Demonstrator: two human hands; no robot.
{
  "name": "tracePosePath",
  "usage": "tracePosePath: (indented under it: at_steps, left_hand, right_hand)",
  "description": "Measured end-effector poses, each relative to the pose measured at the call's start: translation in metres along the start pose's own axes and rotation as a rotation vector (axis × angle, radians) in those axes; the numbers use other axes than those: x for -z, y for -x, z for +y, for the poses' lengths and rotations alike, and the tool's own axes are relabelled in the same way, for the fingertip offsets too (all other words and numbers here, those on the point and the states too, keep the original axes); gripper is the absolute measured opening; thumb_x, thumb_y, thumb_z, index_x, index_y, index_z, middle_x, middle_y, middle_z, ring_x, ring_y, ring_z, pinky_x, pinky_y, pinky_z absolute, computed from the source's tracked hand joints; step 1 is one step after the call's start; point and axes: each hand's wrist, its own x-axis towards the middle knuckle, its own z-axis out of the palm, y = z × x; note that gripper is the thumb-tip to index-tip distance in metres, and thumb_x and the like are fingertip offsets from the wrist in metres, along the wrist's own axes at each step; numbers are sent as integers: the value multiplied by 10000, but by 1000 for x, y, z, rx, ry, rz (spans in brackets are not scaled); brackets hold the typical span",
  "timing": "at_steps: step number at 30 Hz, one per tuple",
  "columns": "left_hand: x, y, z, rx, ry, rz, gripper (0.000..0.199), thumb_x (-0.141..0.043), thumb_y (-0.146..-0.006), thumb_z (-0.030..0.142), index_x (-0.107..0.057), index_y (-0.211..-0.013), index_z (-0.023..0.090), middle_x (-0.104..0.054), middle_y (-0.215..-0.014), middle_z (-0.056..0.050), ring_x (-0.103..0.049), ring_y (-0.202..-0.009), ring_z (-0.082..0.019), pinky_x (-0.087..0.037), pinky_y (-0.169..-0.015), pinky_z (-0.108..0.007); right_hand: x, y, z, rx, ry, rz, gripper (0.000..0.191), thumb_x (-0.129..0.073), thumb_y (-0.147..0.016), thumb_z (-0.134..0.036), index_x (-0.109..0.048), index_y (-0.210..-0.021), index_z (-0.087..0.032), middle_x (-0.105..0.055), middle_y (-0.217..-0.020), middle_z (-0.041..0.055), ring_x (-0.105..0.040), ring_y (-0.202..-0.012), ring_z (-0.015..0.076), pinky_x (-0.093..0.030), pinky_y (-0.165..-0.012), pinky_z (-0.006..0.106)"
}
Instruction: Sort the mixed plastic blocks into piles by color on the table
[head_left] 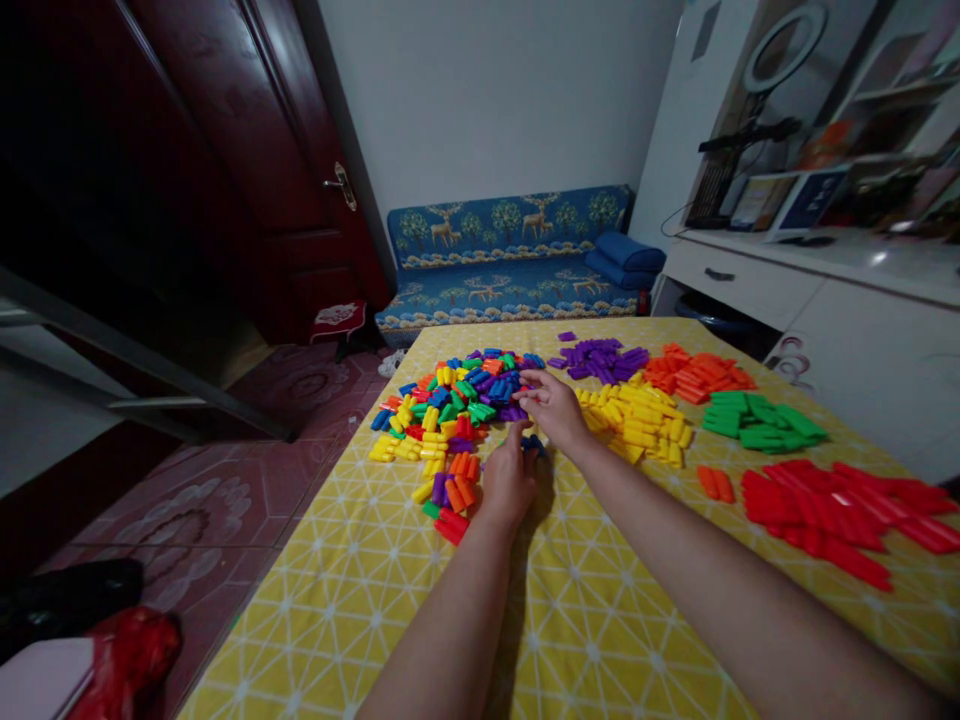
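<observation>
My left hand (510, 478) is low over the yellow cloth at the near right edge of a mixed pile of small tube-shaped plastic pieces (454, 405). Its fingers are curled and partly hidden, with blue plastic pieces (534, 444) showing at them. Just beyond and to the right, my right hand (553, 408) reaches in over the pile's right side, fingers stretched and apart, by blue and purple pieces (504, 390). I see nothing clearly held in it. Several orange pieces (461, 480) and red pieces (451, 525) lie left of my left hand.
Sorted heaps lie to the right on the table: purple (602, 358), yellow (637, 418), orange (697, 372), green (761, 422) and red (840, 510). Two orange pieces (715, 484) lie apart. A blue patterned sofa (510, 275) stands behind, a white cabinet (862, 350) right.
</observation>
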Motion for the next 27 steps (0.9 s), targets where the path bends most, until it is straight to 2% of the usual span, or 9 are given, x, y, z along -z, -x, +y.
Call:
tracePosePath:
  at_steps: [4,7,11,15,17,21,24,27]
  left_hand:
    - [1,1,0,7,86,49,481,-490,-845,67,-459,-1294,236,-743,-956,-53,-689,-831,-209,-461,-682,-272]
    - [1,2,-1,4,115,36,528,-504,-837,70,-435,-1336,232,-750,-1012,-73,-695,-895,-227,-473,-717,-288]
    - [2,3,-1,-6,35,-42,503,-535,-838,104,-508,-1320,245,-751,-1034,-78,-701,-920,-254,-488,-738,-313]
    - [1,2,-2,-61,41,-66,457,-595,-821,134,-585,-1263,248,-731,-1086,-70,-684,-968,-246,-509,-807,-333]
    - [1,2,-2,-124,77,-12,397,-601,-810,111,-633,-1188,225,-711,-1096,-75,-662,-990,-230,-511,-842,-329]
    - [3,0,-4,-218,41,200,212,-577,-854,139,-702,-1014,200,-653,-1123,-95,-590,-1078,-234,-490,-934,-363]
    - [4,0,-4,-193,-47,273,327,-529,-864,109,-680,-1134,215,-587,-1282,-110,-531,-1195,-260,-456,-1011,-415]
    - [3,0,-4,-125,-205,205,491,-542,-823,81,-604,-1292,213,-517,-1397,-133,-473,-1283,-300,-417,-1059,-457]
  right_hand:
    - [17,32,3,76,241,25,248,-645,-752,-324,-692,-955,-189,-715,-960,69,-650,-739,167,-531,-705,316]
    - [26,58,10,104,363,-37,185,-664,-735,-309,-707,-895,-227,-697,-917,44,-620,-718,164,-512,-668,297]
    - [30,74,25,45,246,-44,117,-605,-728,-254,-682,-815,-260,-674,-836,19,-632,-742,173,-515,-673,292]
    - [33,79,33,-75,115,5,134,-605,-757,-387,-641,-788,-262,-676,-743,-4,-639,-703,182,-509,-619,291]
    - [35,81,31,-120,78,56,188,-604,-765,-446,-622,-779,-260,-646,-672,-15,-622,-632,177,-485,-554,278]
    - [35,86,25,-136,28,145,228,-614,-762,-477,-600,-770,-250,-603,-615,-24,-598,-560,165,-454,-492,264]
    - [34,86,24,-150,-29,188,254,-618,-751,-473,-603,-828,-231,-619,-643,-16,-583,-542,147,-449,-482,253]
    - [33,85,24,-173,-97,228,335,-622,-739,-482,-601,-910,-195,-653,-711,10,-571,-536,126,-452,-481,243]
